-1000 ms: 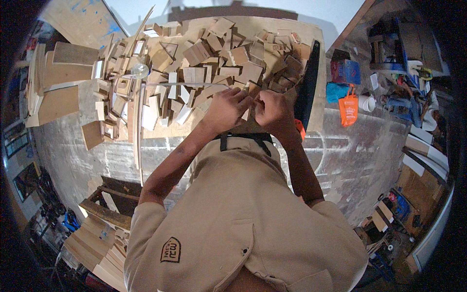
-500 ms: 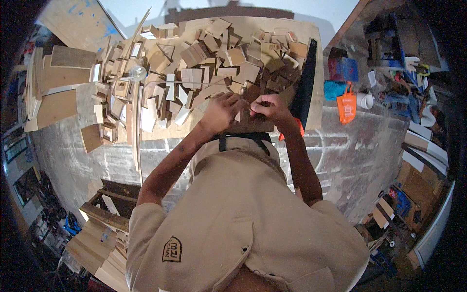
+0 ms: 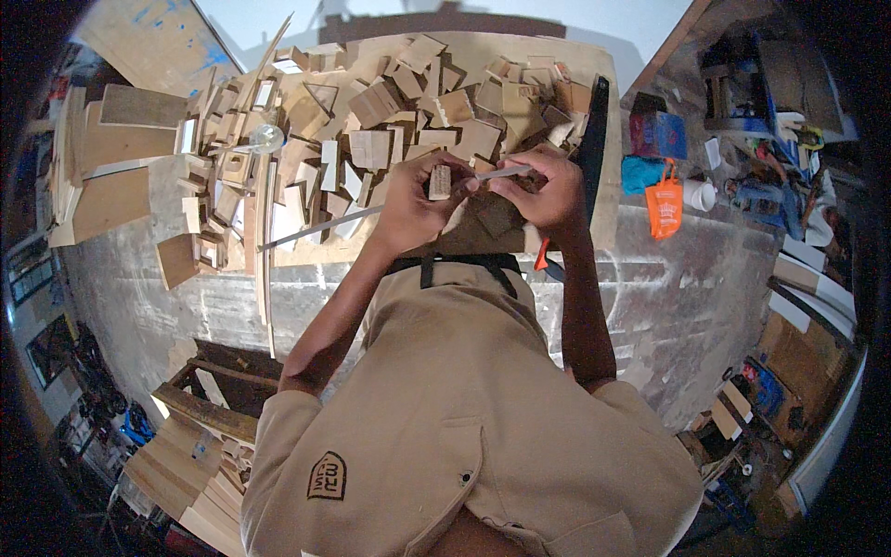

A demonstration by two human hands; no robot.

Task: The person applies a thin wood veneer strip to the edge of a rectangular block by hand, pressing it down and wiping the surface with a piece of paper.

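Grey strip (image 3: 506,172) pinched by the right hand (image 3: 551,193), just one small block (image 3: 439,183) gripped in the left hand (image 3: 408,212), scattered wood pieces (image 3: 374,104) untouched at twelve o'clock

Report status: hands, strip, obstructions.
Left hand and right hand both on thin strip. Strip slants out past left hand. Scattered wood pieces crowd the area beyond.

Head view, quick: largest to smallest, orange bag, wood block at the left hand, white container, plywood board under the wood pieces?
1. Plywood board, partly covered
2. Orange bag
3. White container and wood block at the left hand: too close to rank, since the block seems nearer the camera
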